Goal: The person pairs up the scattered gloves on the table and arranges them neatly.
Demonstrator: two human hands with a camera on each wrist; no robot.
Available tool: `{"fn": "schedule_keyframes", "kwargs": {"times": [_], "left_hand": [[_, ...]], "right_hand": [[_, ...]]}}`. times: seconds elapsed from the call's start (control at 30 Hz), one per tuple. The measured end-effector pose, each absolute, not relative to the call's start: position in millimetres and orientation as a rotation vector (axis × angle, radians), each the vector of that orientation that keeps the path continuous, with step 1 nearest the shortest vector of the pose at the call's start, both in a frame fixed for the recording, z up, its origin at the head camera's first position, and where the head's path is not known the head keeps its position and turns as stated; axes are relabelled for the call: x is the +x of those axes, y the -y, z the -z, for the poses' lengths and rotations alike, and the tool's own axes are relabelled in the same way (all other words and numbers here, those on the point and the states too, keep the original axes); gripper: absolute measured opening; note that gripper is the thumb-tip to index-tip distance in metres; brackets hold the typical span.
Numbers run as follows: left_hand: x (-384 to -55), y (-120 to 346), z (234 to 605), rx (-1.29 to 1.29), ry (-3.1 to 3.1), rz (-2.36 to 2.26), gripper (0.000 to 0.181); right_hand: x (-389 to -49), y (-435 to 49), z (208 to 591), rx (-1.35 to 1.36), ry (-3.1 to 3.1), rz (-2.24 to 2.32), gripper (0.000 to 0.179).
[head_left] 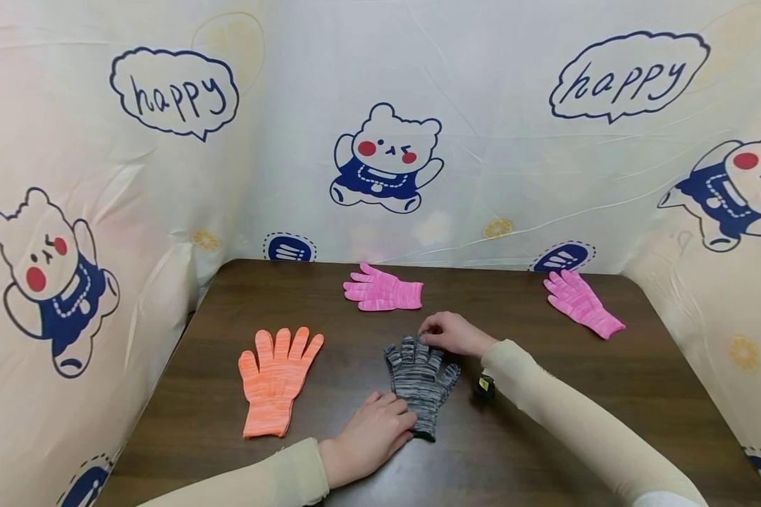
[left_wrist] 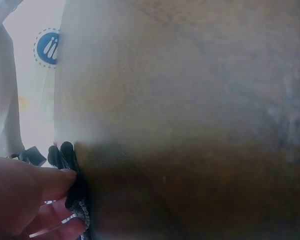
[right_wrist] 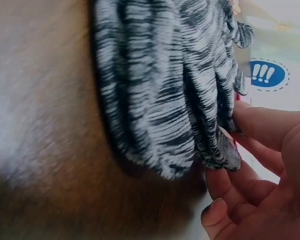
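Observation:
A grey-and-black striped knit glove (head_left: 421, 384) lies on the table, its fingers pointing to the far side. My right hand (head_left: 454, 333) is at the glove's fingertips and pinches one of them between thumb and fingers. In the right wrist view the striped glove (right_wrist: 162, 112) fills the middle, with the thumb (right_wrist: 262, 125) against its finger. Over the cuff end, at its left edge, my left hand (head_left: 370, 435) rests and presses with fairly extended fingers. The left wrist view shows those fingertips (left_wrist: 65, 177) against the dark glove edge.
An orange glove (head_left: 275, 384) lies flat on the left of the brown table (head_left: 190, 422). One pink glove (head_left: 387, 292) is at the back middle, another pink glove (head_left: 583, 303) at the back right. A printed curtain (head_left: 507, 176) surrounds the table. A small black device (head_left: 484, 387) hangs below the right wrist.

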State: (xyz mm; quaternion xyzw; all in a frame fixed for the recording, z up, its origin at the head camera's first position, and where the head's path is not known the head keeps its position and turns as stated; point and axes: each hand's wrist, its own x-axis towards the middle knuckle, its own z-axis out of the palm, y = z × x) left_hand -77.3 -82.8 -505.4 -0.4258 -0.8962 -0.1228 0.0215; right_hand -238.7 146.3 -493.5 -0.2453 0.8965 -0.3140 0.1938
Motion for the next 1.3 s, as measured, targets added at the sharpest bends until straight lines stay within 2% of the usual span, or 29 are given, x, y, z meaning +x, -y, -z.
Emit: {"fn": "schedule_keyframes", "kwargs": {"times": [0.17,0.43,0.93,1.1,1.3], "left_hand": [[-78,82,505,-1.319,2.783,0.384,0.005],[-78,83,506,-1.319,2.782,0.384,0.005],[-78,83,506,-1.312,2.759,0.382,0.005],[-77,83,508,-1.311,2.769,0.384,0.005],[-78,84,507,-1.315,2.767,0.407,0.005]], "right_hand": [[-240,-144,491,-0.597,-2.508,0.859,0.007],[-240,-141,488,-0.495,-2.603,0.824,0.018],[-240,-148,495,-0.486,-2.605,0.934,0.012],[-239,-152,496,-0.516,-2.624,0.974,0.017],[-239,-155,500,-0.688,-2.537,0.976,0.022]]}}
